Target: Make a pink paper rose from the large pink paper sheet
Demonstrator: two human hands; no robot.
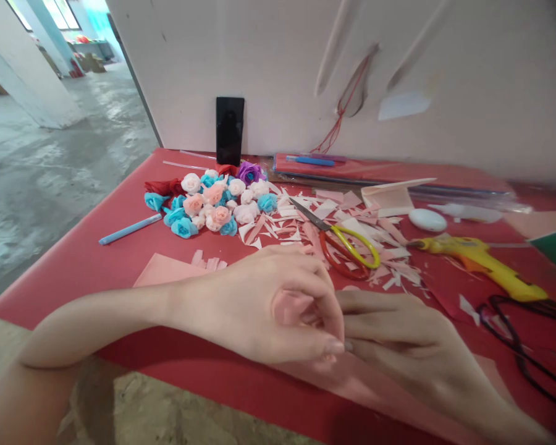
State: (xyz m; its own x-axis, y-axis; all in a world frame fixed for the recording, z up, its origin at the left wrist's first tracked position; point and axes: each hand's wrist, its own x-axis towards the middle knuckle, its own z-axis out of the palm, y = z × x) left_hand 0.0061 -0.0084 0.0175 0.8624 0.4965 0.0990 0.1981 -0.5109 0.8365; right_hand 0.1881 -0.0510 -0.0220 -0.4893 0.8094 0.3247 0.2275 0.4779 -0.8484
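My left hand point(264, 303) is curled, thumb and fingertips pinched together, around a rolled piece of pink paper point(290, 307) that shows inside the loop of its fingers. My right hand point(398, 337) reaches in from the right. Its fingers are pressed together and meet the left fingertips at the paper; the tips are partly hidden. Beneath both hands a larger pink paper sheet point(324, 377) lies along the table's front edge. Just beyond the hands rest scissors point(333, 230) with yellow and red handles, on a heap of pink and white paper scraps point(278, 216).
Paper roses point(213, 204) in several colours are grouped at the back left, before a leaning black phone point(230, 130). A blue pen point(130, 229) lies left. On the right are a yellow glue gun point(486, 262), its black cord point(514, 340) and a white egg-shaped object point(427, 219).
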